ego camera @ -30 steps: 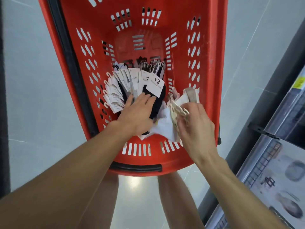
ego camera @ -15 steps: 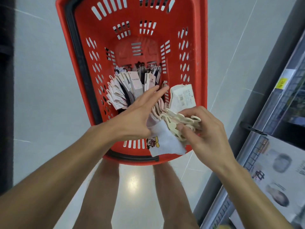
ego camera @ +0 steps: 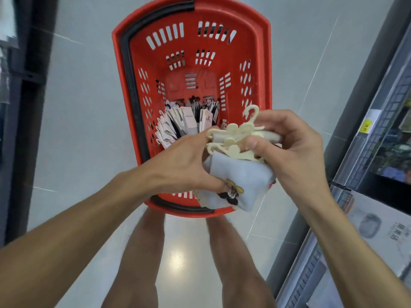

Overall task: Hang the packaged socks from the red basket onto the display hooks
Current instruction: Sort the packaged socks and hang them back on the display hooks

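Head view, looking down. The right hand (ego camera: 291,150) is gripping a bundle of packaged socks (ego camera: 241,176) at its upper end. Its fingers are curling over the far side of the bundle, and the thumb (ego camera: 255,144) is pressing down on the cream hangers (ego camera: 233,138) stacked on top. One hanger hook is standing up clear above the fingers. The left hand (ego camera: 184,165) is closing on the same bundle from the opposite side. Its upper fingers are reaching the hanger ends, and a lower digit is lying against the pale fabric just beside a cartoon print (ego camera: 232,192). Both hands are therefore narrowly closed around the bundle, holding it between them.

The bundle is hanging above the near right corner of the red basket (ego camera: 264,63), raised clear of the basket's contents. Inside the basket, the remaining sock packs (ego camera: 184,123) are lying fanned against the near left wall, card labels uppermost, well apart from the bundle in the hands. The basket is sitting on a pale tiled floor (ego camera: 77,130), directly ahead of the person's bare legs (ego camera: 142,252). Display shelving (ego camera: 378,138) is running along the right edge of the view, carrying a yellow label (ego camera: 367,126).
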Demonstrator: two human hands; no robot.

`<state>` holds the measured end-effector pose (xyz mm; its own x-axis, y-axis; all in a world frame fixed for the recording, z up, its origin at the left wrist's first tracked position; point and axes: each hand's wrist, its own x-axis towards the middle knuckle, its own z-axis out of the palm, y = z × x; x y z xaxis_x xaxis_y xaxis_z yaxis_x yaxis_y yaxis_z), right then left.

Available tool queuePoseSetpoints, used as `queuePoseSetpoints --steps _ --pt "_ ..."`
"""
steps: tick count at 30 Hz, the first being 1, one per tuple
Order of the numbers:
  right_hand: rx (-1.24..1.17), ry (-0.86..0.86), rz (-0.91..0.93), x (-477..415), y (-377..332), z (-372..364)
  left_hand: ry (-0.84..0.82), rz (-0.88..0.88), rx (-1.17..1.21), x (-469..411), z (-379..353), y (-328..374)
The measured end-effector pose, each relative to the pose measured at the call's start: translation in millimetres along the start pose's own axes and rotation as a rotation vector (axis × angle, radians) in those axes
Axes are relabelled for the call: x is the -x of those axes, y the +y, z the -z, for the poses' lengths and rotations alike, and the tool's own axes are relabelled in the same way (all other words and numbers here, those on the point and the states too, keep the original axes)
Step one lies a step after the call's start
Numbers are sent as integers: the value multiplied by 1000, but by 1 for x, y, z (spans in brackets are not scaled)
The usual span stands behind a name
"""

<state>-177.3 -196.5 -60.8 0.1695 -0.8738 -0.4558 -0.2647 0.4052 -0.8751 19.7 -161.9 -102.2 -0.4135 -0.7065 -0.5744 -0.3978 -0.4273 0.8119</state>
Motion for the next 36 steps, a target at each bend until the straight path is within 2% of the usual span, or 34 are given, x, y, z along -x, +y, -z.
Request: queuePoseSetpoints --steps 5,8,12,17,20,23,28,32,36 --pt "78 -3 108 7 -86 -22 344 -14 274 54 29 57" --pt "28 -131 147 27 -156 -48 602 -69 431 108 50 110" --pt "21 -316 329 71 -255 -82 855 -148 640 204 65 179" --pt "34 -514 501 152 -363 -126 1087 -202 840 338 62 251" --pt "69 -613 589 213 -414 -153 1144 -269 927 416 51 278" --pt "68 -681 676 277 -446 -172 1209 -363 875 485 33 295" --pt "79 -834 752 384 -475 -192 1461 -416 760 580 -9 299" --pt "129 -751 941 450 -491 -204 1630 -467 592 647 -35 301" --pt "165 -728 1075 504 -500 -207 1695 -489 432 698 -57 309"
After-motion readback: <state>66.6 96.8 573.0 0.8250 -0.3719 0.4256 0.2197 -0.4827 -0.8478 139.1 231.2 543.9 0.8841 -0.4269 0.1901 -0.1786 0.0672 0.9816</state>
